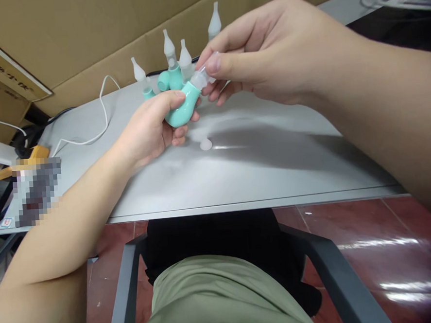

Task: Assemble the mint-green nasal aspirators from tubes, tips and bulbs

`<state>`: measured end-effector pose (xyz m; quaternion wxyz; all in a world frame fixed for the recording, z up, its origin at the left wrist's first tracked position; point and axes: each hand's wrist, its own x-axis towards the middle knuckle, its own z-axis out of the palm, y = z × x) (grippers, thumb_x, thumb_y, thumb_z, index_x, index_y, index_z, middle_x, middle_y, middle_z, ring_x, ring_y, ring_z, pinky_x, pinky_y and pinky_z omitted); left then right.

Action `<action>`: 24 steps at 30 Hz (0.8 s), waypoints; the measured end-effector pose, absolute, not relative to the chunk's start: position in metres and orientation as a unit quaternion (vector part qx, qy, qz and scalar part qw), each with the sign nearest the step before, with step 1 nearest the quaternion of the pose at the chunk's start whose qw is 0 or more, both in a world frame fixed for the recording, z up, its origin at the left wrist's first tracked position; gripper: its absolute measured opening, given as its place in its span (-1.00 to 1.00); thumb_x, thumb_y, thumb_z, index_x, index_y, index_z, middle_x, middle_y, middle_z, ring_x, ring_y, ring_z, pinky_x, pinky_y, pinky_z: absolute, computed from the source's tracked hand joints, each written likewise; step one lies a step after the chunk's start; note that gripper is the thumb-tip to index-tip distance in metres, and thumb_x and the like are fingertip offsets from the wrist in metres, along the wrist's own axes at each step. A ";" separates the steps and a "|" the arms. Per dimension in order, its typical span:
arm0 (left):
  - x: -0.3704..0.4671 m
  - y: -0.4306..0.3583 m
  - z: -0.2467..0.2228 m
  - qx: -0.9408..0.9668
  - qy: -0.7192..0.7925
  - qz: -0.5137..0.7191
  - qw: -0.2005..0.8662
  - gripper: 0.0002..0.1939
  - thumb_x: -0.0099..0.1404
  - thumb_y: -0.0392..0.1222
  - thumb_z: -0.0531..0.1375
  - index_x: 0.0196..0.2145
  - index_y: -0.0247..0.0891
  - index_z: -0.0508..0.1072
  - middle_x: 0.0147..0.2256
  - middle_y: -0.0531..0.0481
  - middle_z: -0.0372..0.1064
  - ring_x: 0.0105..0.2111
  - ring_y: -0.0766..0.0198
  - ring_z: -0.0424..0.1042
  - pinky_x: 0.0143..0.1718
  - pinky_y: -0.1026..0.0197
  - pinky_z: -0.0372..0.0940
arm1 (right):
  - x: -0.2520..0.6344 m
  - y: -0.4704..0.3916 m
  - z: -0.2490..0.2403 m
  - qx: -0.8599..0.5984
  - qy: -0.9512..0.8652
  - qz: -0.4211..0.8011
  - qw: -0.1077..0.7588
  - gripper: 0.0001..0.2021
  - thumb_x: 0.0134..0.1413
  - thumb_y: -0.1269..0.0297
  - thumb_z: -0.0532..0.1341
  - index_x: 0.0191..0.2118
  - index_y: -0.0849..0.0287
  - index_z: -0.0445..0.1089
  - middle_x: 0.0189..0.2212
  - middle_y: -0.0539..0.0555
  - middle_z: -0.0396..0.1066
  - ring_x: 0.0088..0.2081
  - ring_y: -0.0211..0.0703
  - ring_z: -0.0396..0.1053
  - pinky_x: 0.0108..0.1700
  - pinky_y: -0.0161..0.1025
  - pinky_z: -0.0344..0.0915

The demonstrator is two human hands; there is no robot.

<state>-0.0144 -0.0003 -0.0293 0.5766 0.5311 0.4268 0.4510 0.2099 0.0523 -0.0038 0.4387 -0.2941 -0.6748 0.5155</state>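
A teal rubber bulb (183, 107) is gripped in my left hand (155, 124), thumb on top and fingers beneath, its neck tilted up to the right. At that neck sits a clear plastic tube piece (200, 78), pinched between the thumb and fingers of my right hand (246, 62). On the grey table (238, 179), below the hands, lies a small whitish translucent tip (206, 144). Behind the hands stand several teal bulbs (175, 77) with clear tubes and white pointed tips (169, 43), some partly hidden by my hands.
Cardboard (94, 32) lines the table's back edge. A white cable (104, 107) curves across the left part. At the far left are a white plug (1, 154), an orange object (38, 155) and a pixelated item (38, 192). A dark surface lies at the right.
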 end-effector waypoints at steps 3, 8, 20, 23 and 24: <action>-0.015 0.000 -0.029 0.534 0.425 0.446 0.579 -0.69 0.41 0.05 0.56 -0.24 -0.20 0.64 -0.30 -0.03 0.54 -0.51 0.42 0.26 -0.55 0.29 0.23 | 0.212 0.054 -0.004 -0.292 -0.692 0.506 0.425 -0.79 0.53 0.64 0.42 -0.21 0.31 0.75 -0.42 -0.01 0.67 -0.49 -0.39 0.56 -0.38 -0.48 0.59; -0.015 -0.001 -0.030 0.557 0.425 0.433 0.567 -0.68 0.45 0.00 0.58 -0.25 -0.23 0.62 -0.31 0.00 0.51 -0.55 0.49 0.19 -0.57 0.32 0.11 | 0.213 0.056 -0.006 -0.279 -0.717 0.499 0.398 -0.73 0.46 0.74 0.40 -0.24 0.31 0.74 -0.46 0.00 0.65 -0.49 -0.42 0.55 -0.38 -0.55 0.53; -0.011 -0.003 -0.033 0.551 0.427 0.455 0.554 -0.56 0.43 0.08 0.63 -0.29 -0.24 0.57 -0.33 0.02 0.47 -0.57 0.51 0.19 -0.58 0.33 0.08 | 0.212 0.053 -0.014 -0.242 -0.746 0.462 0.414 -0.82 0.45 0.66 0.47 -0.22 0.31 0.76 -0.42 -0.04 0.67 -0.45 -0.47 0.52 -0.33 -0.53 0.48; -0.010 -0.004 -0.032 0.552 0.428 0.460 0.548 -0.50 0.42 0.14 0.66 -0.29 -0.25 0.56 -0.33 0.03 0.47 -0.57 0.52 0.21 -0.59 0.34 0.08 | 0.211 0.051 -0.014 -0.232 -0.753 0.455 0.415 -0.82 0.45 0.65 0.47 -0.21 0.30 0.75 -0.41 -0.07 0.68 -0.45 -0.50 0.51 -0.32 -0.54 0.49; -0.009 -0.005 -0.032 0.555 0.430 0.462 0.542 -0.49 0.46 0.17 0.63 -0.29 -0.25 0.55 -0.32 0.03 0.48 -0.58 0.52 0.21 -0.58 0.35 0.09 | 0.211 0.051 -0.014 -0.229 -0.754 0.455 0.414 -0.82 0.47 0.64 0.47 -0.21 0.30 0.75 -0.39 -0.07 0.69 -0.44 -0.50 0.52 -0.32 -0.54 0.50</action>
